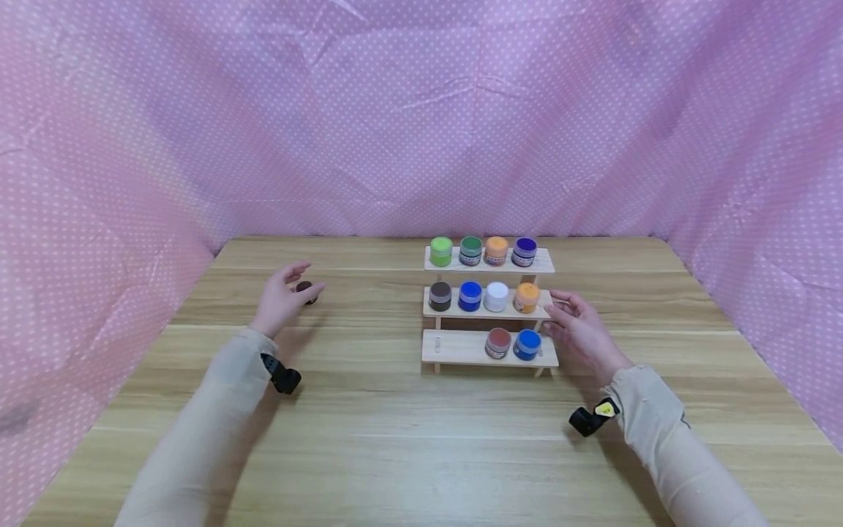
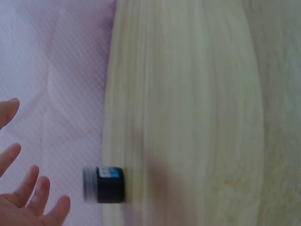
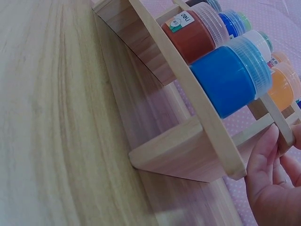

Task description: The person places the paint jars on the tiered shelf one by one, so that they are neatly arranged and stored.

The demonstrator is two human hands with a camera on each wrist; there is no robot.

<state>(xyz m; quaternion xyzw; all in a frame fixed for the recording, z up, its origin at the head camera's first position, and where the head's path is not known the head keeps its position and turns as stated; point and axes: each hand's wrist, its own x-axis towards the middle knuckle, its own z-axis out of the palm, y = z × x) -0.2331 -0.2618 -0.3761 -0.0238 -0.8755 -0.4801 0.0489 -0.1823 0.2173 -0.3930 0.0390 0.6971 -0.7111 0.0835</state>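
While the spread left hand [image 1: 282, 300] hovers just short of a dark paint jar [image 1: 306, 292], the relaxed right hand [image 1: 579, 333] steadies the wooden rack [image 1: 454, 350]; likely next: closing fingers round that jar.

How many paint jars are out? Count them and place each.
11. Top shelf: four. Middle shelf: four. Bottom shelf: two, at its right end. One dark jar stands on the table by the left hand. None seem hidden.

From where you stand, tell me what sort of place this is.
Probably a staged recording booth, not a home or shop: pink dotted cloth walls in a bare wooden table on three sides. On it stands a three-step wooden rack of small paint jars, with one dark jar by the left hand.
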